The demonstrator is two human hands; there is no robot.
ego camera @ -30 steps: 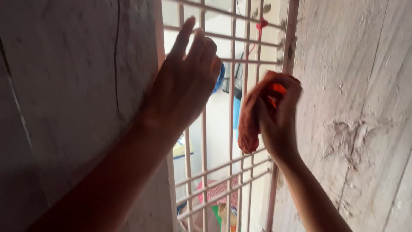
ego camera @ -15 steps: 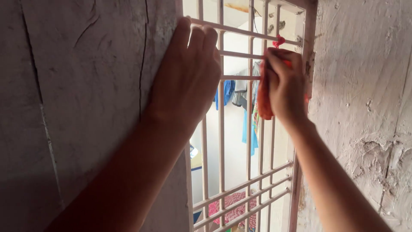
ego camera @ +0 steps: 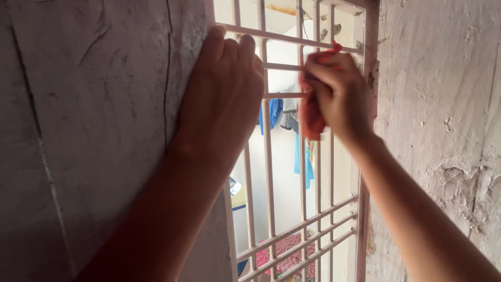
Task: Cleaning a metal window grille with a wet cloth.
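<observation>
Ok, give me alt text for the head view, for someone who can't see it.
The right hand presses a red cloth against the bars of a pale metal window grille, while the left hand rests flat on the grille's left edge beside a cracked grey wall. Blue laundry hangs outside.

Both arms reach up and forward. The left hand [ego camera: 222,99] is raised with its back to the camera, fingers [ego camera: 229,49] together and pointing upward, curled over at the tips. The right hand [ego camera: 336,91] is clenched, knuckles leftward, wrist bent, forearm slanting down to the right.
</observation>
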